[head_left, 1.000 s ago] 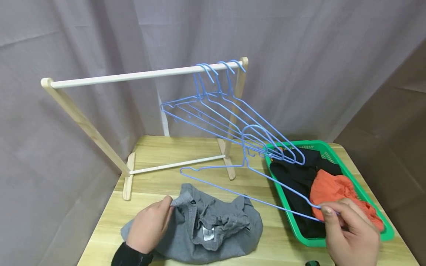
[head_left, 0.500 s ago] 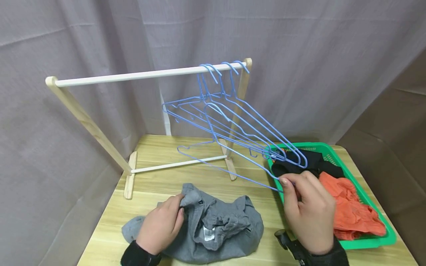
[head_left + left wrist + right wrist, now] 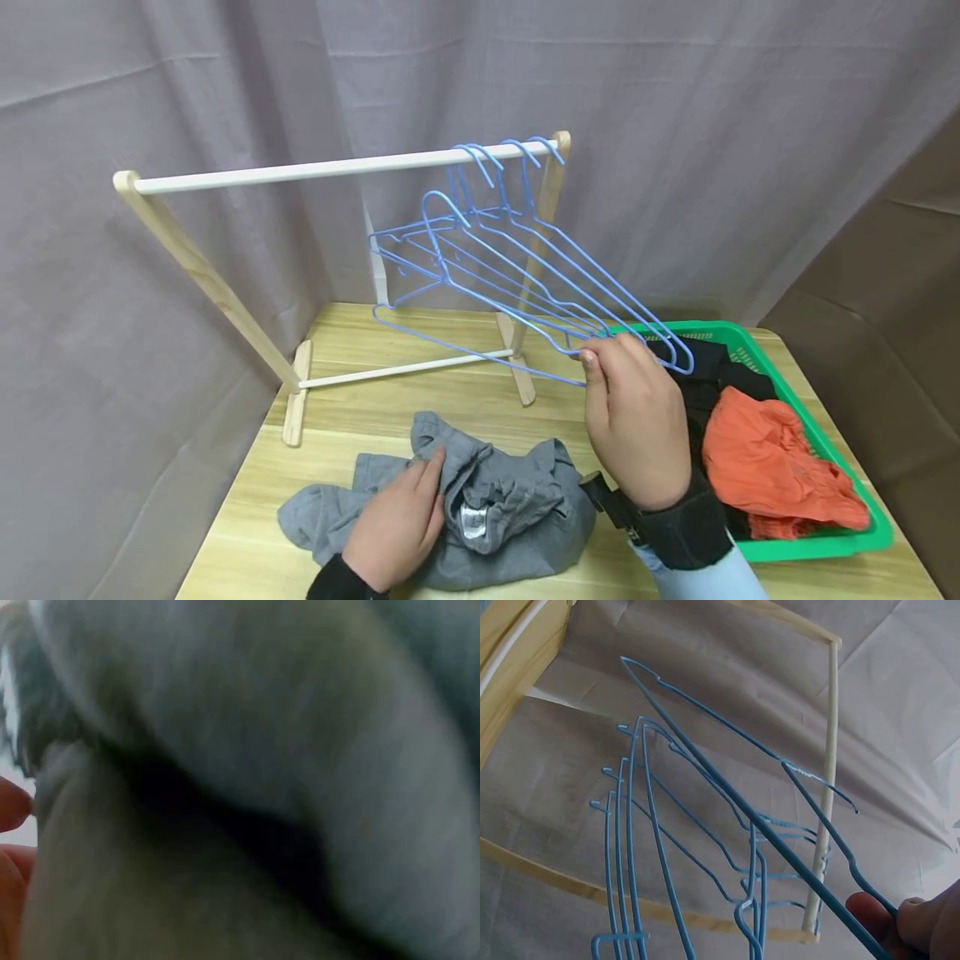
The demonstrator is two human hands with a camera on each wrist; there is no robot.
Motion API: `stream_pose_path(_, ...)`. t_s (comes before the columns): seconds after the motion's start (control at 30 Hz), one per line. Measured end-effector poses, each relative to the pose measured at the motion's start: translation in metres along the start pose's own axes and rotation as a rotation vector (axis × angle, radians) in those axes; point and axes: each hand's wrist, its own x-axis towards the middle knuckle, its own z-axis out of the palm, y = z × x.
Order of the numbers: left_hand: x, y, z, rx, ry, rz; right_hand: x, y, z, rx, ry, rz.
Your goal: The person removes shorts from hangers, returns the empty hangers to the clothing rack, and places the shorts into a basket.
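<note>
In the head view my right hand (image 3: 637,421) grips a blue wire hanger (image 3: 480,340) by one end of its frame, thumb and finger pinching the wire. Its hook points up, just in front of several other blue hangers (image 3: 592,262) on the rack's white rail (image 3: 300,173). The right wrist view shows the held hanger (image 3: 739,802) with its hook close to the rail. My left hand (image 3: 397,521) rests with fairly straight fingers on a crumpled grey garment (image 3: 525,558), which has a pale inner label. Blurred grey cloth (image 3: 225,712) fills most of the left wrist view.
The wooden rack's left post (image 3: 210,279) and foot stand beyond the garment. At the right, a green basket (image 3: 806,550) holds black clothing (image 3: 693,375) and an orange garment (image 3: 780,467). Grey curtain (image 3: 225,83) hangs behind the wooden table (image 3: 352,417).
My right hand has carried the hanger left and up, bringing its hook closer to the rail. My left hand has slid right over the grey garment, from gripping its edge to lying on it.
</note>
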Motion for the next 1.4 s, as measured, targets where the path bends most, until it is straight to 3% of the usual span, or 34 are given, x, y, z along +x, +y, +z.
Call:
stream_pose_path(0.13,-0.003,-0.001,0.009,-0.006,-0.033,0.002,0.009,-0.003,0.009,-0.013,-0.028,-0.013)
stream_pose_path(0.4,-0.008,-0.004,0.016,-0.007,0.001,0.010,0.036,-0.011,0.027,-0.071,-0.047,-0.011)
stream_pose_path(0.8,-0.011,-0.003,0.017,-0.002,0.023,0.017,0.076,-0.020,0.046,-0.122,0.050,0.069)
stream_pose_path(0.93,-0.011,-0.003,0.016,-0.008,0.026,0.018,0.068,-0.021,0.048,-0.099,0.052,0.099)
stream_pose_path(1.2,-0.012,-0.002,0.012,-0.021,0.033,0.015,0.028,-0.017,0.062,-0.051,0.089,0.067)
stream_pose_path(1.4,-0.011,0.000,0.006,-0.027,0.025,0.012,0.005,-0.008,0.059,-0.032,0.057,0.078)
